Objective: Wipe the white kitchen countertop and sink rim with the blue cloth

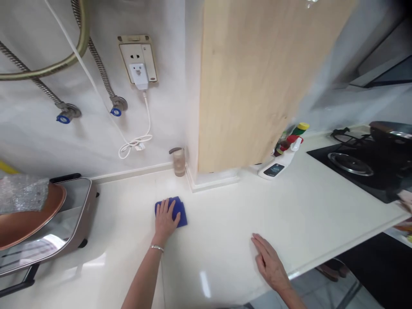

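Note:
A folded blue cloth [181,211] lies on the white countertop [222,227], near the wall corner. My left hand [165,218] rests flat on top of it, fingers spread and covering much of the cloth. Farther right, my right hand [269,262] is over the counter near its front edge, with its fingers stretched out and nothing in them. Whether its fingertips touch the surface I cannot tell. A small cup-like container [179,162] stands against the wall beyond the cloth.
At left is an electric cooker [86,210] holding a copper-coloured pan [48,214] and bubble wrap [24,193]. A wooden panel [247,86] juts over the counter. Behind it are a white spray bottle [277,165] and a gas stove [357,163]. A white cord [148,116] hangs from the socket.

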`<state>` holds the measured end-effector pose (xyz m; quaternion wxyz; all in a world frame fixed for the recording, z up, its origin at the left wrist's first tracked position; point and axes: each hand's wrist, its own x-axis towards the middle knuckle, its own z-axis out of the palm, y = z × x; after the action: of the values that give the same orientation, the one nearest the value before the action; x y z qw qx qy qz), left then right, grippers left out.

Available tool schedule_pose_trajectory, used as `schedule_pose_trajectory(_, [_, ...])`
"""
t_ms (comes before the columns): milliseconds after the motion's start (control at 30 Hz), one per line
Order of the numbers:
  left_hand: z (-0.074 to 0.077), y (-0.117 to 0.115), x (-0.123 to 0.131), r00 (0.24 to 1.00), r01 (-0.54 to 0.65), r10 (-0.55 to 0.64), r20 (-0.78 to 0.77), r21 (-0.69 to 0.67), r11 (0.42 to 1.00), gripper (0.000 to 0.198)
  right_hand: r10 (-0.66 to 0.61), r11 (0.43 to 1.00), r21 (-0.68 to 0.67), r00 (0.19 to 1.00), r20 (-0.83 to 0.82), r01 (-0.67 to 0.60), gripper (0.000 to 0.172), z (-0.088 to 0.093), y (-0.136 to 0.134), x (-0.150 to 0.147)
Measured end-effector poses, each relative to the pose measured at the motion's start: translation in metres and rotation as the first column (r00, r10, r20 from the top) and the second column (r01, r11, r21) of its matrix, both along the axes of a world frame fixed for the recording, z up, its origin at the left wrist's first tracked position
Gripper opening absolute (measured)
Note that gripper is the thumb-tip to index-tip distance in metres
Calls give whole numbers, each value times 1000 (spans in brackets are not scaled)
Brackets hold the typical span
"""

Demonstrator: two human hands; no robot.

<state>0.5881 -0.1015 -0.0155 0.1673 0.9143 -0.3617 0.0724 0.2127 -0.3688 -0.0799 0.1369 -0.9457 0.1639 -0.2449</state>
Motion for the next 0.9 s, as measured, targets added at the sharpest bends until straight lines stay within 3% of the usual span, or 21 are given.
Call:
schedule_pose_trajectory(133, [2,4,47,996,-83,84,14,-52,995,59,-12,1000,-7,1000,-11,12,63,-2,-2,-2])
schedule_pose_trajectory(300, [1,26,99,978,-207,209,14,-73,976,60,-7,1000,-19,1000,-22,6,61,-6,-8,-5])
schedule_pose_trajectory(467, [2,61,126,947,-320,321,3,-47,946,62,9,1000,-24,1000,-3,-9,61,-10,-13,-5])
schedule_pose_trajectory(667, [10,122,109,862,-503,505,-46,49,863,69,-10,1000,-4,1000,22,10,58,-3,-5,2])
schedule_pose_trajectory(900, [29,163,44,761,-638,646,-62,108,763,82,-40,999,23,995,91,38,57,12,1,13])
